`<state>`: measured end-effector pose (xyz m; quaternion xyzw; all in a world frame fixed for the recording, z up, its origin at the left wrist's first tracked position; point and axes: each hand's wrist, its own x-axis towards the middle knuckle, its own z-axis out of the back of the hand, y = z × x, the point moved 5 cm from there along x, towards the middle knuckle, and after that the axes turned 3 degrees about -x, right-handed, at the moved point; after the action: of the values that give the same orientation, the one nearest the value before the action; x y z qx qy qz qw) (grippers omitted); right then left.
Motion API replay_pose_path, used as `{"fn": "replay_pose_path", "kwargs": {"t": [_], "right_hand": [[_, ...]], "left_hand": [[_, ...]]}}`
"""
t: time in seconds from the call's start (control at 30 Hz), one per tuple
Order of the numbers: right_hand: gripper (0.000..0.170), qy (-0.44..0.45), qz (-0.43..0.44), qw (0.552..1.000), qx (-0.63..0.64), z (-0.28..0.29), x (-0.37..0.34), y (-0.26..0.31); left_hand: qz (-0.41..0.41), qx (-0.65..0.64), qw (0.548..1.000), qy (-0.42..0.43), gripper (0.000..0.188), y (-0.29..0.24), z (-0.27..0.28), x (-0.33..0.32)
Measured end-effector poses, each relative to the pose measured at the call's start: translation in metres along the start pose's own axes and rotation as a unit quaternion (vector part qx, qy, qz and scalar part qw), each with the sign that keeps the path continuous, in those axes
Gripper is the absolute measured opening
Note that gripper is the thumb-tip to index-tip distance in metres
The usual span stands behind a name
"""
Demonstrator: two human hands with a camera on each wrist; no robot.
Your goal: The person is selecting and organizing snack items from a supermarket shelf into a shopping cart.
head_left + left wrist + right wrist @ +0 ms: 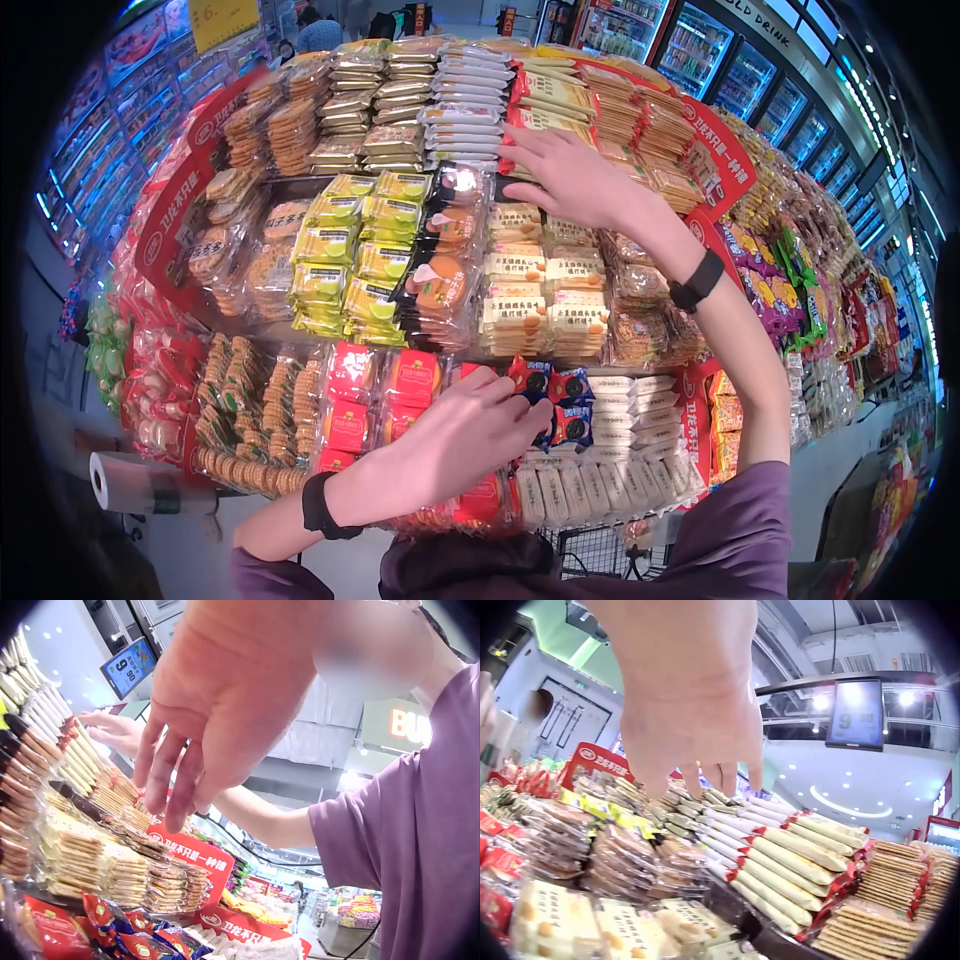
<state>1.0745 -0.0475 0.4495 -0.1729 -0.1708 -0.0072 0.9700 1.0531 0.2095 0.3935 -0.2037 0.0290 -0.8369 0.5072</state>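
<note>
Display stand [751, 922] is rising in tiers behind the blue packets [572, 426], probably so that the back rows are showing above the front ones. Red sign boards [715, 150] are flanking the tiers to either side of the blue packets, likely keeping outer stacks from sliding off. Lime-yellow packs [387, 222] are standing in two columns behind and left of the blue packets, while pale cracker packs [514, 268] are filling the tier directly behind them; close stacking is seemingly letting each column brace its neighbour.

My right hand [575, 175] is hanging well beyond the blue packets, above the red-and-cream packs [550, 90], with its fingers extended and gripping nothing visible; I cannot tell whether the fingertips are touching a wrapper. My left hand [462, 437] is hanging palm down right at the blue packets, its fingers loosely bent and gripping nothing visible; contact there is also unclear. The blue packets are sitting in a small cluster, white-wrapped packs [613, 410] just to their right, apparently keeping them from spreading that way.
</note>
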Motion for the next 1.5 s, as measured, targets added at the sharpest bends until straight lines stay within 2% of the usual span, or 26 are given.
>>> {"fn": "replay_pose_path", "kwargs": {"t": [0.1, 0.17, 0.23, 0.4, 0.53, 0.63, 0.67, 0.8, 0.9, 1.17, 1.37, 1.5], "right_hand": [[0.048, 0.014, 0.031, 0.999, 0.033, 0.015, -0.02, 0.054], [0.047, 0.022, 0.048, 0.998, 0.042, 0.021, -0.031, 0.084], [0.047, 0.03, 0.037, 0.996, 0.078, 0.034, -0.043, 0.112], [0.045, 0.087, -0.013, 0.977, 0.196, 0.052, -0.078, 0.183], [0.046, 0.113, -0.063, 0.955, 0.267, 0.045, -0.119, 0.24], [0.046, 0.095, -0.133, 0.941, 0.298, 0.044, -0.14, 0.282], [0.045, 0.085, -0.164, 0.933, 0.31, 0.044, -0.145, 0.292], [0.044, 0.045, -0.244, 0.92, 0.302, 0.026, -0.162, 0.323], [0.04, 0.017, -0.25, 0.921, 0.3, 0.007, -0.176, 0.335], [0.035, -0.052, -0.264, 0.924, 0.272, -0.015, -0.188, 0.353], [0.034, -0.092, -0.257, 0.935, 0.225, -0.019, -0.194, 0.358], [0.035, -0.075, -0.263, 0.936, 0.222, -0.019, -0.194, 0.36]], "left_hand": [[0.066, -0.006, 0.997, 0.027, 0.047, 0.002, 0.01, -0.022], [0.101, -0.028, 0.994, -0.013, 0.045, 0.002, 0.021, -0.044], [0.104, -0.017, 0.992, -0.068, 0.045, 0.006, 0.025, -0.073], [0.243, -0.054, 0.965, -0.08, 0.026, 0.01, 0.015, -0.149], [0.332, -0.066, 0.929, -0.149, 0.027, 0.009, 0.002, -0.21], [0.349, -0.044, 0.909, -0.225, 0.034, 0.008, -0.007, -0.244], [0.352, -0.045, 0.903, -0.244, 0.042, 0.009, -0.012, -0.252], [0.373, -0.017, 0.896, -0.241, 0.051, 0.013, -0.027, -0.269], [0.376, -0.067, 0.898, -0.219, 0.055, 0.023, -0.048, -0.278], [0.345, -0.046, 0.897, -0.274, 0.055, 0.026, -0.059, -0.282], [0.35, -0.039, 0.9, -0.255, 0.053, 0.023, -0.059, -0.278], [0.356, -0.039, 0.903, -0.238, 0.051, 0.019, -0.064, -0.279]]}}
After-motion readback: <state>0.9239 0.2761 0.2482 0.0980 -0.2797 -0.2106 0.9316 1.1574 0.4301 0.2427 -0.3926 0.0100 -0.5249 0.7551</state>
